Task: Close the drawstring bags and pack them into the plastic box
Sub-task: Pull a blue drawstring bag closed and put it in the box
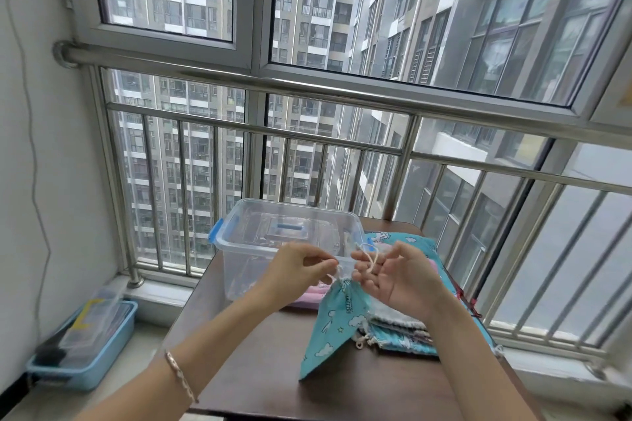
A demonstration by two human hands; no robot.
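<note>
Bag: teal drawstring bag (337, 321), cloud-printed cloth, held above the desk (256, 369) just before the plastic box (260, 249), neck gathered.
Handling: probably light, limp and unbreakable; best taken at the neck or by the cord (371, 258).
Left hand (297, 267): fingers pinch the cord.
Right hand (400, 280): cord looped round half-curled fingers.
Box: clear, rigid, glossy; blue latches, lid on.
Waiting: stack of bags (400, 328), soft, flat.

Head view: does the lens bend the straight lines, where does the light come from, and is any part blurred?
In the head view the wide lens bows the railing and leans its bars outward; soft daylight comes through the window, with no hard shadows on the table; the plastic box shows faint glare; the left hand and right hand on the drawstring look slightly soft.
</note>
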